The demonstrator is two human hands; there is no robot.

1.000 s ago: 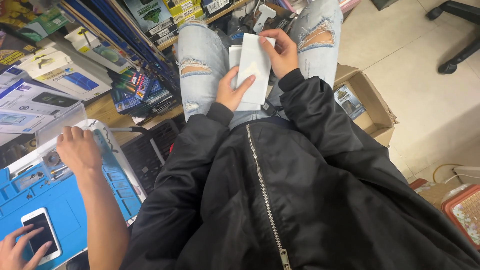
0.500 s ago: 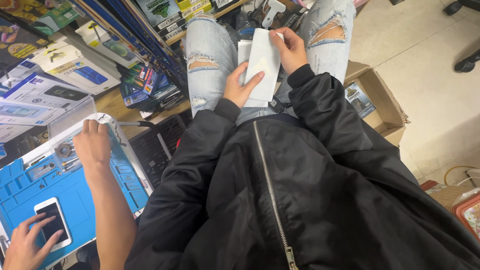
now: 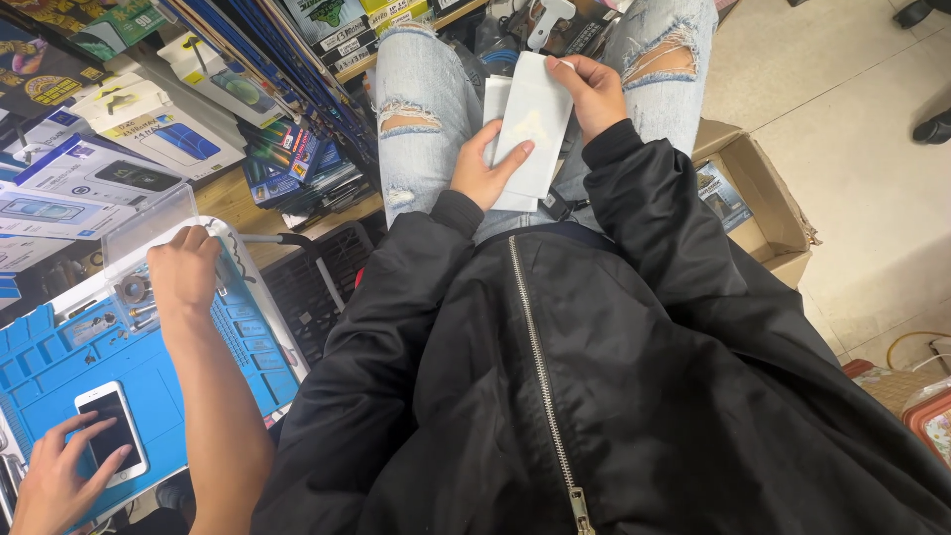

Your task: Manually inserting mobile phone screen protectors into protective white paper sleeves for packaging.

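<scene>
- As the person sits with knees apart in torn pale jeans, both hands meet over the lap on a white packet (image 3: 535,124), a flat oblong sleeve with a second white sheet (image 3: 495,104) just behind it.
- Left hand (image 3: 482,168): fingers extended, palm under the packet's lower end, thumb laid across its face.
- Right hand (image 3: 597,94): fingers curled round the packet's upper right edge, pinching it.
- Long axis of the packet: runs from the belly outward toward the knees, tilted slightly right; the two hands hold opposite ends, neither nearer.
- Beside the person, a co-worker's hand (image 3: 183,269) rests on a blue mat (image 3: 59,347) on the surface; another co-worker's hand (image 3: 59,485) touches a white phone (image 3: 111,433).
- A cardboard box (image 3: 763,203) stands on the floor at right.
</scene>
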